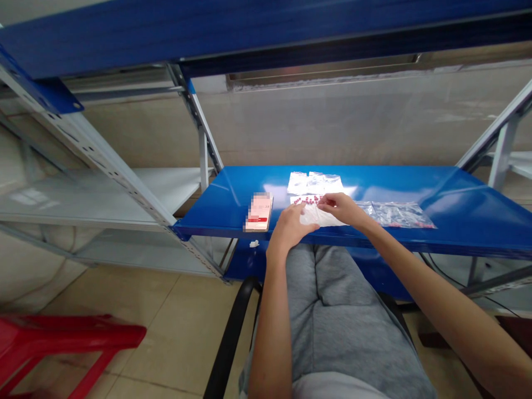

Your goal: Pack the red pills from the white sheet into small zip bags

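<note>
A white sheet (322, 217) lies near the front edge of the blue shelf, with several small red pieces (307, 200) along its far side. My left hand (291, 224) rests at the sheet's left end, thumb stretched apart from the fingers; it looks open. Over the sheet's far right part, my right hand (338, 205) has its fingertips pinched together beside the red pieces. Whatever sits between those fingertips, if anything, is too small to make out. To the right lie flat clear plastic bags (399, 214) with some red bits inside. More clear bags (322, 183) lie behind the sheet.
A phone (260, 213) lies left of my left hand on the blue shelf (469, 216). Another blue shelf board (266, 33) crosses overhead. Grey metal posts (103, 155) stand at the sides. A red stool (70, 338) and a black chair armrest (233, 338) are below left.
</note>
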### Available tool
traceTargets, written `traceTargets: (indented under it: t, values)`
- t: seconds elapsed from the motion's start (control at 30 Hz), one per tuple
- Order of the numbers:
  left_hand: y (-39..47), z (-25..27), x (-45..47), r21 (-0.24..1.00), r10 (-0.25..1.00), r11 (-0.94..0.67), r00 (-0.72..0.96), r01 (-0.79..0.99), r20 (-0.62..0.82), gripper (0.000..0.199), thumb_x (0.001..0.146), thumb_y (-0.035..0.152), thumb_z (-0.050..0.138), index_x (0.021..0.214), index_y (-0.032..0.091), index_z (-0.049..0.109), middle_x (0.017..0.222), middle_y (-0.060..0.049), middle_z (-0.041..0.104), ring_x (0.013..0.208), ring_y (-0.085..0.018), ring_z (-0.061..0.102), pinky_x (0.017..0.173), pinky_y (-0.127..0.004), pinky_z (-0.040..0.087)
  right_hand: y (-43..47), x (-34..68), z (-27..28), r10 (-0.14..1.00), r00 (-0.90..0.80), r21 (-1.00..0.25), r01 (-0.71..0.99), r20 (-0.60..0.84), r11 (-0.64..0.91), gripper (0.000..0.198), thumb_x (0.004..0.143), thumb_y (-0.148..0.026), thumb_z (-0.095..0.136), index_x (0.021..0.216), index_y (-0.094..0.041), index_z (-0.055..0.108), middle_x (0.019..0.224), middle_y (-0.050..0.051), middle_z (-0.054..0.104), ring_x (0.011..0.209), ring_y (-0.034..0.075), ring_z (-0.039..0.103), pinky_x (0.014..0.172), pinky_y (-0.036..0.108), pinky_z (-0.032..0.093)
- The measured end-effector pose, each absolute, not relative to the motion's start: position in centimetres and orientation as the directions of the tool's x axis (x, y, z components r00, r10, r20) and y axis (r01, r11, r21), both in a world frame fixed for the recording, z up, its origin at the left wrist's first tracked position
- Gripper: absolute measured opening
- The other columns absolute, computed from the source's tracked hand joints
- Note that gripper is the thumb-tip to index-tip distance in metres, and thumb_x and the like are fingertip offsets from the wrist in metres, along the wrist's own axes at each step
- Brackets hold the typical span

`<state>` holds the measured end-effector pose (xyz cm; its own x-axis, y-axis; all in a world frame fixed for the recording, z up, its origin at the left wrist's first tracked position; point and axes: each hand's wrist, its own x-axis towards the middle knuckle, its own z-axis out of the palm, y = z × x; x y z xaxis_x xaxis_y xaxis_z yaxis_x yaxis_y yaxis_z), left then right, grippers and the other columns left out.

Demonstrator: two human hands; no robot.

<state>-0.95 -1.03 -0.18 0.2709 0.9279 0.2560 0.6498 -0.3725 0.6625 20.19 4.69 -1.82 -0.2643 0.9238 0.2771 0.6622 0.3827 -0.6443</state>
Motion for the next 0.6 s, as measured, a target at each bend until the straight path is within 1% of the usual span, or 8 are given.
traceTargets:
  t: [0.07, 0.13, 0.23, 0.3, 0.33, 0.4, 0.5, 0.6]
  values:
    - [-1.1, 0.1, -0.8, 0.667, 0.93, -0.368, 0.269, 0.648, 0.251, 0.065, 0.077, 0.029, 0.086, 0.136, 0.017, 0.064, 0.124, -0.012, 0.072, 0.115, -0.026, 0.067, 0.105, -0.037, 0.05, 3.6, 19.6, -0.9, 0.896, -0.365, -0.723, 0.544, 0.253, 0.426, 0.025, 0.085, -0.041, 0.064, 0.078, -0.019, 0.072, 0.066, 0.0, 0.061, 0.065, 0.016, 0.049, 0.064, 0.028, 0.038]
    - [-1.3, 0.4, -0.6, 0.676, 0.934, -0.356, 0.265, 0.645, 0.239, 0.062, 0.077, 0.029, 0.085, 0.135, 0.017, 0.066, 0.127, -0.013, 0.071, 0.116, -0.027, 0.066, 0.105, -0.037, 0.05, 2.7, 18.9, -0.2, 0.874, -0.43, -0.762, 0.481, 0.226, 0.434, 0.027, 0.085, -0.045, 0.064, 0.079, -0.02, 0.073, 0.068, 0.0, 0.062, 0.066, 0.016, 0.049, 0.065, 0.028, 0.04]
    - [-1.4, 0.6, -0.5, 0.69, 0.935, -0.35, 0.273, 0.633, 0.225, 0.055, 0.077, 0.028, 0.085, 0.129, 0.018, 0.069, 0.127, -0.012, 0.072, 0.116, -0.027, 0.067, 0.104, -0.036, 0.05, 2.4, 18.4, 0.2, 0.855, -0.481, -0.771, 0.465, 0.193, 0.435, 0.028, 0.085, -0.046, 0.064, 0.079, -0.02, 0.075, 0.07, 0.001, 0.067, 0.067, 0.017, 0.052, 0.065, 0.028, 0.041]
    - [-1.3, 0.5, -0.6, 0.688, 0.933, -0.356, 0.277, 0.633, 0.228, 0.057, 0.077, 0.027, 0.085, 0.131, 0.018, 0.068, 0.128, -0.012, 0.071, 0.117, -0.027, 0.067, 0.104, -0.036, 0.05, 3.0, 18.7, 0.0, 0.849, -0.487, -0.755, 0.474, 0.204, 0.453, 0.029, 0.087, -0.044, 0.061, 0.08, -0.02, 0.075, 0.071, 0.002, 0.069, 0.068, 0.017, 0.054, 0.065, 0.029, 0.041]
    - [-1.3, 0.4, -0.6, 0.682, 0.932, -0.36, 0.278, 0.637, 0.233, 0.059, 0.077, 0.027, 0.085, 0.133, 0.017, 0.067, 0.129, -0.012, 0.071, 0.118, -0.027, 0.066, 0.105, -0.036, 0.05, 3.4, 18.9, -0.2, 0.858, -0.465, -0.735, 0.499, 0.22, 0.459, 0.028, 0.088, -0.042, 0.06, 0.081, -0.02, 0.076, 0.072, 0.002, 0.069, 0.068, 0.017, 0.055, 0.065, 0.029, 0.041]
    - [-1.1, 0.1, -0.8, 0.668, 0.928, -0.371, 0.281, 0.645, 0.244, 0.065, 0.077, 0.029, 0.085, 0.136, 0.014, 0.064, 0.128, -0.013, 0.071, 0.117, -0.027, 0.066, 0.105, -0.037, 0.05, 4.4, 19.6, -0.8, 0.897, -0.359, -0.671, 0.603, 0.257, 0.433, 0.021, 0.087, -0.035, 0.062, 0.083, -0.019, 0.076, 0.074, 0.003, 0.071, 0.069, 0.018, 0.058, 0.067, 0.029, 0.042]
    - [-1.0, -0.3, -1.0, 0.648, 0.921, -0.39, 0.287, 0.655, 0.264, 0.069, 0.077, 0.031, 0.086, 0.139, 0.011, 0.062, 0.125, -0.014, 0.072, 0.116, -0.027, 0.067, 0.106, -0.037, 0.051, 5.6, 20.2, -2.0, 0.926, -0.198, -0.52, 0.78, 0.322, 0.348, 0.012, 0.084, -0.026, 0.069, 0.089, -0.018, 0.077, 0.08, 0.006, 0.073, 0.074, 0.02, 0.062, 0.073, 0.031, 0.044]
    - [-1.0, -0.4, -1.1, 0.637, 0.922, -0.388, 0.282, 0.666, 0.266, 0.068, 0.078, 0.031, 0.085, 0.139, 0.012, 0.062, 0.127, -0.014, 0.071, 0.117, -0.027, 0.066, 0.107, -0.038, 0.051, 6.1, 20.2, -3.2, 0.922, -0.183, -0.379, 0.87, 0.342, 0.314, 0.012, 0.087, -0.024, 0.071, 0.093, -0.017, 0.077, 0.09, 0.01, 0.074, 0.084, 0.023, 0.065, 0.079, 0.031, 0.045]
